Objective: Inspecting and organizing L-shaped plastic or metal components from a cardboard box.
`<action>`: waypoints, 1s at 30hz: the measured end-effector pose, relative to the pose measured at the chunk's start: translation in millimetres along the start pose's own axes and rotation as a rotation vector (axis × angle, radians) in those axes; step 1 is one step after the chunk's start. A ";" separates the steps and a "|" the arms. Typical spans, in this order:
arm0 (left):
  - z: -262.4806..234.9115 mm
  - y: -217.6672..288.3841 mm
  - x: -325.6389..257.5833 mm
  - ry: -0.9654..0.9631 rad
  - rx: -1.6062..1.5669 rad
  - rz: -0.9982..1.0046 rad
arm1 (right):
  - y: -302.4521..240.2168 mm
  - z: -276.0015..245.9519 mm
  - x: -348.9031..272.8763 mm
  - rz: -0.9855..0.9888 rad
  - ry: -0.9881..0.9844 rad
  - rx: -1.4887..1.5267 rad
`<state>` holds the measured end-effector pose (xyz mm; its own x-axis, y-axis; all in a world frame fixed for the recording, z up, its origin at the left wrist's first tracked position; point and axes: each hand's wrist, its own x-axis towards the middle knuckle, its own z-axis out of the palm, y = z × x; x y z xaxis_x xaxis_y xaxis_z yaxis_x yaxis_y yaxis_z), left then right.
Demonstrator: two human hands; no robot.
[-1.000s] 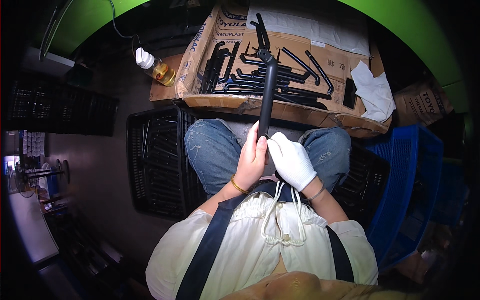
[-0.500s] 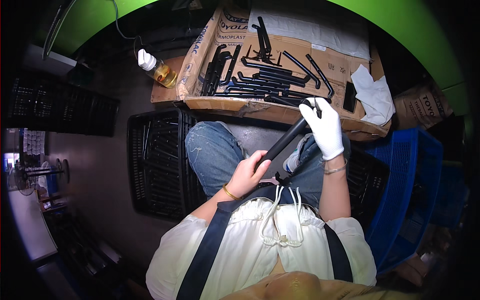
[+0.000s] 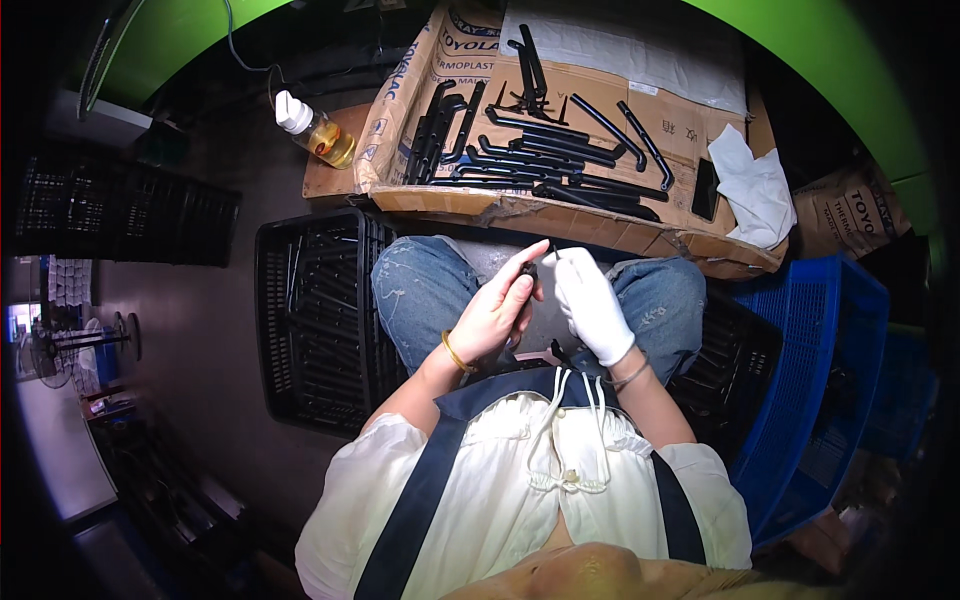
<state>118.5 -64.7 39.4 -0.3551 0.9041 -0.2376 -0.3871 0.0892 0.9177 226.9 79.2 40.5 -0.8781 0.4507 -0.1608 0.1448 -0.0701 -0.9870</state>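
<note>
My bare left hand [image 3: 490,312] is closed around a black tube [image 3: 528,269]. Only the tube's dark end shows between thumb and fingers; most of it is hidden by the hand. Close on its right, my right hand [image 3: 592,300] wears a white glove, its fingers pinched together. A sliver of something thin and dark sticks out at the gloved fingertips, too small to name. Beyond both hands, several black bent tubes [image 3: 545,145] lie in a shallow cardboard box [image 3: 590,222].
A black crate [image 3: 262,330] full of black tubes stands left of my knees. On the right are another dark crate [image 3: 745,350] and blue baskets [image 3: 800,370]. A bottle of yellow liquid [image 3: 325,138] stands beside the box. White paper [image 3: 750,180] and a phone [image 3: 705,190] lie at its right end.
The tube has swung from slanting up and right to nearly end-on. My gloved hand has come off its far end, down and left, beside my left hand.
</note>
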 end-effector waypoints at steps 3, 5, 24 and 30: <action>4.4 1.1 -4.4 0.114 0.155 0.006 | -16.3 -8.0 -12.7 0.042 0.064 -0.252; 4.3 3.4 -5.4 0.089 0.240 -0.008 | -24.4 -10.5 -19.7 -0.182 0.006 -0.595; 10.3 10.3 -5.3 0.103 0.506 0.082 | -46.4 -8.9 -20.6 -0.176 -0.129 -0.825; 7.0 1.4 -3.6 0.103 0.615 0.220 | -41.8 -13.8 -19.2 -0.166 -0.178 -0.861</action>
<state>125.2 -64.9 43.8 -0.4613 0.8869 -0.0254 0.2497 0.1572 0.9555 244.0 85.7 84.9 -0.9656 0.2458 -0.0850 0.2388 0.7081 -0.6645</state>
